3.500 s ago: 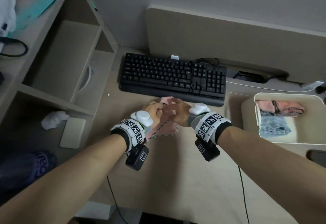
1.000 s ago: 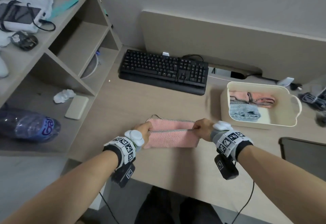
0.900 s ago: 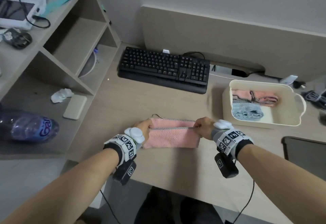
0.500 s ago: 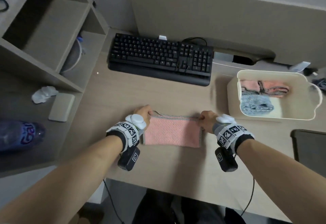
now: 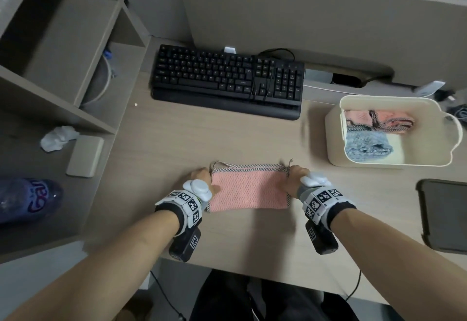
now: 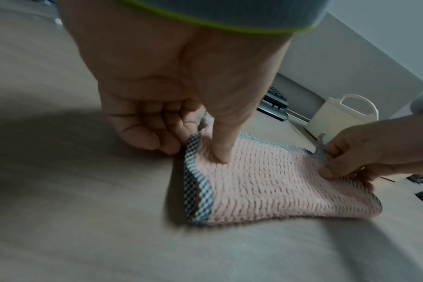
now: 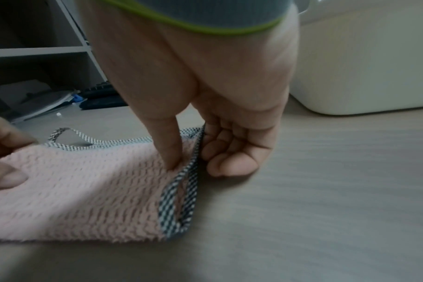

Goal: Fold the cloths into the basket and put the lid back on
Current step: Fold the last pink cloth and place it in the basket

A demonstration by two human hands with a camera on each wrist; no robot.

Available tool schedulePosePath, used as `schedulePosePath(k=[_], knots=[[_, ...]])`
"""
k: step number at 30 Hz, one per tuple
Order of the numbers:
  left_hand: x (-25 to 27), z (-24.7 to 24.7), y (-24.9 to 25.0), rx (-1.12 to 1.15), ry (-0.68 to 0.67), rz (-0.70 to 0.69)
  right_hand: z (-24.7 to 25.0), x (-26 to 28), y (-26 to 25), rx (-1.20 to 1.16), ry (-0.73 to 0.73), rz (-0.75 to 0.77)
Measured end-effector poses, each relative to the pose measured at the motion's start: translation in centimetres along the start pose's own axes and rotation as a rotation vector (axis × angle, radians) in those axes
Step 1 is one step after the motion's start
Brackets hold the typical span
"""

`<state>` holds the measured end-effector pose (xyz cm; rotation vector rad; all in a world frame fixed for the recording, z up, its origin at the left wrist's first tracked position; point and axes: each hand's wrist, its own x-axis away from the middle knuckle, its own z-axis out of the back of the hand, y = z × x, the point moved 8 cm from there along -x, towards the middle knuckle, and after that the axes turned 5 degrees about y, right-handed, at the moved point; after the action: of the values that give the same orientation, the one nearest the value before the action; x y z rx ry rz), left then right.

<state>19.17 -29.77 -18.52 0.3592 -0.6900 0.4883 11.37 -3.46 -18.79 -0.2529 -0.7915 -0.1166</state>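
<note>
Fingers (image 6: 155,126) of the left hand (image 5: 202,178) curl at the left edge of the pink cloth (image 5: 249,189), thumb pressing down on top, pinching that edge. Right hand (image 5: 297,179) does likewise at the right edge: thumb on top, fingers (image 7: 229,150) curled beside the checked hem. 1 pink cloth lies folded flat on the counter (image 5: 252,141) between the 2 hands. To the right, 1 cream basket (image 5: 333,128) holds 2 folded cloths, 1 pink (image 5: 379,121) and 1 blue (image 5: 366,145). 1 black keyboard (image 5: 227,80) sits at the back of the counter.
</note>
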Motion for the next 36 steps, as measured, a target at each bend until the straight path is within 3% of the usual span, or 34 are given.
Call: schedulePosePath(k=[4, 11, 16, 20, 24, 30, 36], knots=[[0.5, -1.2, 0.6, 0.048, -0.011, -0.001, -0.7, 0.5, -1.1, -0.021, -0.026, 0.046], [0.2, -0.4, -1.4, 0.619, 0.001, 0.129, 0.9, 0.9, -1.2, -0.302, -0.046, 0.006], [0.1, -1.3, -2.3, 0.751, -0.096, 0.224, 2.0, 1.0, -1.7, -0.381, -0.064, 0.022], [2.1, -1.0, -1.1, 0.996, -0.189, 0.296, 2.9, 2.8, -4.7, -0.323, -0.022, 0.135], [3.4, -0.7, 0.8, 1.132, -0.239, 0.255, 2.0, 5.0, -8.8, -0.306, -0.019, 0.292], [4.5, -0.6, 2.5, 1.242, -0.262, 0.23, -0.9, 7.6, -12.5, -0.192, -0.125, 0.484], [4.5, -0.8, 1.4, 1.167, -0.278, 0.305, -2.3, 7.6, -12.4, -0.209, -0.22, 0.44]])
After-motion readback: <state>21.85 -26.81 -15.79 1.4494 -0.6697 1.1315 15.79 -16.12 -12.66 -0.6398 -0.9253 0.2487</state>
